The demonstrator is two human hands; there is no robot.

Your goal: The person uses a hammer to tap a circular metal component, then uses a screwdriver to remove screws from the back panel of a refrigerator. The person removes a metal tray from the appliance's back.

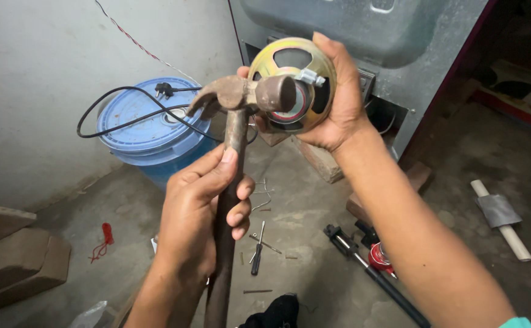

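From the head camera: your left hand (201, 206) has its fingers wrapped tight around the handle of a rusty claw hammer (236, 121); your right hand (335, 97) cups a round speaker (293, 82) from behind, fingers curled over its rim; the hammer head touches the speaker's magnet, raised above a blue bucket (147, 130); a screwdriver (257, 249) lies on the concrete floor (314, 206).

The scene is seen from a single head-worn camera, aimed forward and downward from just behind and above the grip of the two hands. The grip is held very near the lens, mid-frame. Beyond and below the grip, the concrete floor (314, 200) and a wall are taken in.
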